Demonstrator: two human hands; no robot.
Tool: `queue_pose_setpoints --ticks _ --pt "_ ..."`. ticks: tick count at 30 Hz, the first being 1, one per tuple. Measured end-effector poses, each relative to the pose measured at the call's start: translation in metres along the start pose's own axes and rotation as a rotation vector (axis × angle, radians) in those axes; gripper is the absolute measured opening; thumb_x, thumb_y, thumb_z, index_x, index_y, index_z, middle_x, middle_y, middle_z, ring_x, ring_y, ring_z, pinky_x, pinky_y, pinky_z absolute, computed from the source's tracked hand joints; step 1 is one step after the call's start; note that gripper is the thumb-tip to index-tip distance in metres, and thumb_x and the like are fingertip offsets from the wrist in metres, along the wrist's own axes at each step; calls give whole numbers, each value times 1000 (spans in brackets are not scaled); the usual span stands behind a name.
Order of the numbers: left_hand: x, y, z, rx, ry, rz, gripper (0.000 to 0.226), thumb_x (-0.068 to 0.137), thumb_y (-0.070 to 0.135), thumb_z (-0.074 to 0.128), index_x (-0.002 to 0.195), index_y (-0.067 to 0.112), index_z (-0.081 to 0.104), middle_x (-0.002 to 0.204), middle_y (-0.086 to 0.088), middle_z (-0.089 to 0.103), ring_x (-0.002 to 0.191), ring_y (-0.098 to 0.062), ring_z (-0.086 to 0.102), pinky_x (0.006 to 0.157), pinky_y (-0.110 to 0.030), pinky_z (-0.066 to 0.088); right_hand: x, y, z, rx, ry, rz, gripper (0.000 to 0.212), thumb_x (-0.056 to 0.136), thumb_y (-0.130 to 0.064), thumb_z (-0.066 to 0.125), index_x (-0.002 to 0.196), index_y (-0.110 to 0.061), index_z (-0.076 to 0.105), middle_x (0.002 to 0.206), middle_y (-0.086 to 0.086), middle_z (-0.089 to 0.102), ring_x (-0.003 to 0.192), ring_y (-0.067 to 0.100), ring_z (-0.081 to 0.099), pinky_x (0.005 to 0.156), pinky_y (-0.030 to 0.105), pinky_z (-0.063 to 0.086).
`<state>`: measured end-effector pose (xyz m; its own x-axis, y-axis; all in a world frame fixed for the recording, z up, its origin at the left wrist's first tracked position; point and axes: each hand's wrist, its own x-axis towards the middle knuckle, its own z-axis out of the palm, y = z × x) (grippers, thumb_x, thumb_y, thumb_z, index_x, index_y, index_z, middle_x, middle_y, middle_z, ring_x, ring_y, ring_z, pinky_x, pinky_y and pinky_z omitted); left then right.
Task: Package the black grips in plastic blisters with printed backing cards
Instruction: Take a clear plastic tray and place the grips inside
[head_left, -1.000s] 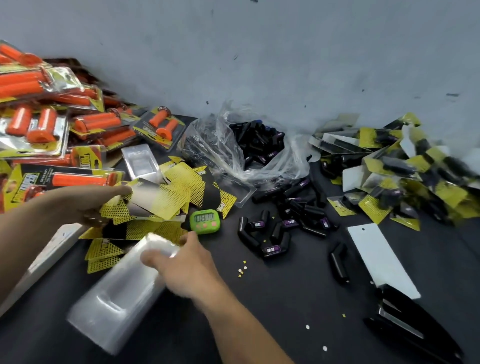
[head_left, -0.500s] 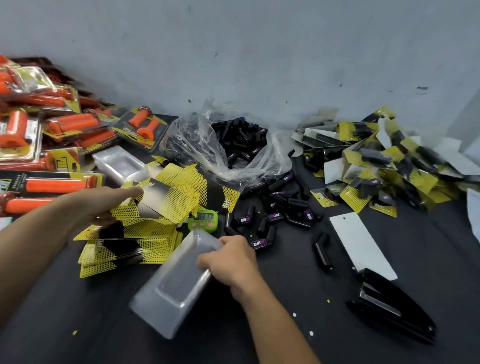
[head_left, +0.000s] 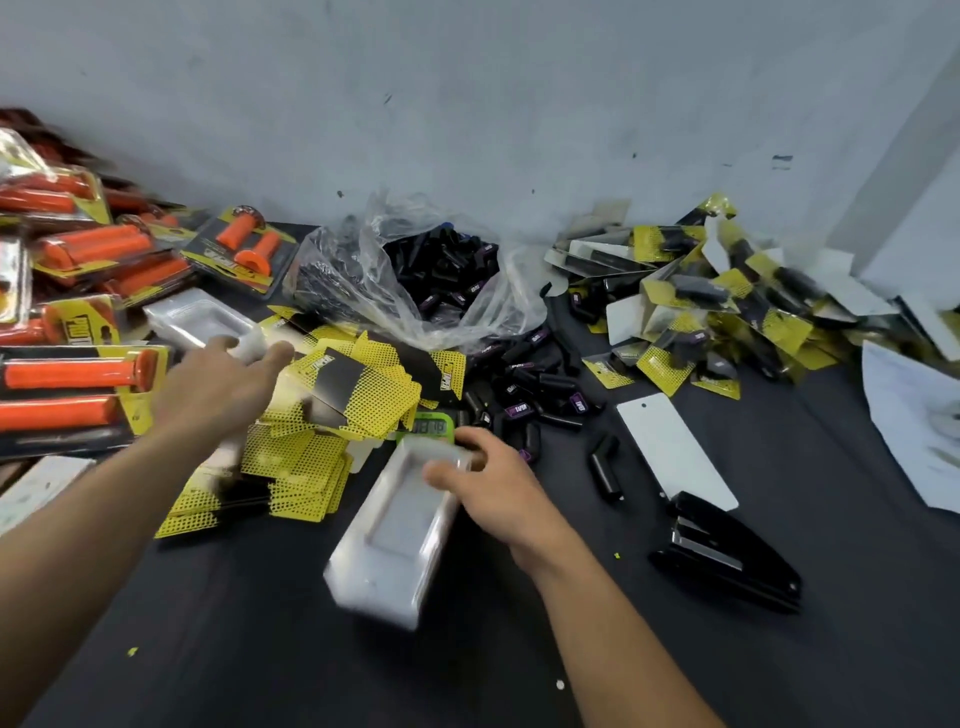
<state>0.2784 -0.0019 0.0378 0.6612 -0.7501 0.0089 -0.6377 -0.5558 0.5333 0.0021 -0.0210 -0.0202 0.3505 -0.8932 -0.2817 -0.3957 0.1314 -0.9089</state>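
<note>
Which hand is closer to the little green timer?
Right. The right hand grips a blister stack just in front of the green timer; the left hand is farther left, over the yellow cards.

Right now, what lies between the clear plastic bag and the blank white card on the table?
Loose black grips lie scattered there on the dark table, as the head view shows.

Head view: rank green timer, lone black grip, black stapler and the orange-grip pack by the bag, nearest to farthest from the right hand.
1. The green timer: just past the fingertips of the right hand, which holds the blister stack.
2. The lone black grip: to its right.
3. The black stapler: farther right.
4. The orange-grip pack: far back left, beside the plastic bag.
</note>
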Motion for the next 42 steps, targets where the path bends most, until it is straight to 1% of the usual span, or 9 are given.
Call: queue_pose_setpoints --ticks 2,6,13,19,24,29,35,38,42 --pt "-23 9 5 41 263 201 65 92 68 52 136 21 59 136 -13 62 123 -40 57 99 -53 45 -12 12 -9 51 149 -32 71 68 -66 69 134 -41 58 111 -19 68 95 -7 64 77 17 46" --pt "-84 42 41 -3 84 470 34 89 58 61 112 34 67 111 10 64 108 -23 60 81 -39 44 -34 45 -24 -32 296 -97 41 84 -51 71 122 -38 67 104 -18 71 91 -9 64 80 17 48" --pt "-98 86 76 331 -63 585 24 91 43 63 112 36 73 111 5 63 109 -26 60 79 -35 44 -57 91 -65 -325 390 -291 29 84 -24 71 112 -31 74 100 -25 65 101 -2 60 90 6 42" --pt "-101 157 100 339 -108 643 22 86 32 63 103 37 75 102 9 63 108 -24 63 75 -32 40 -56 101 -62 -539 355 -461 26 80 -16 70 106 -12 73 108 1 70 107 22 60 102 37 47" --pt "-118 171 122 304 -224 659 19 86 32 63 101 35 75 104 10 71 103 -23 66 77 -33 50 -59 102 -59 -609 340 -469 24 85 -14 67 109 -11 69 112 3 69 111 25 59 104 37 42" --pt "-142 164 132 301 -90 797 16 89 36 62 99 35 75 103 10 70 98 -23 66 72 -33 40 -54 103 -55 -635 343 -458 14 87 -20 60 101 -17 62 106 -1 64 109 23 55 101 36 39" --pt "-118 93 67 209 37 570 22 87 26 66 104 38 74 109 6 73 101 -30 65 78 -37 48 -59 95 -56 -669 363 -414 7 93 -24 61 97 -19 62 100 -1 66 103 22 56 97 38 42" --pt "-107 45 44 133 -36 436 23 85 29 74 108 31 73 102 5 69 88 -26 61 74 -36 44 -69 76 -44 -401 448 -345 11 94 -34 63 96 -24 68 89 -10 70 90 14 61 85 34 48" --pt "-116 23 47 88 -96 377 22 81 28 79 102 25 77 92 6 74 89 -21 66 75 -33 49 -59 24 -2 -151 370 -185 46 86 -65 54 74 -22 65 73 -6 73 81 16 66 76 38 54"
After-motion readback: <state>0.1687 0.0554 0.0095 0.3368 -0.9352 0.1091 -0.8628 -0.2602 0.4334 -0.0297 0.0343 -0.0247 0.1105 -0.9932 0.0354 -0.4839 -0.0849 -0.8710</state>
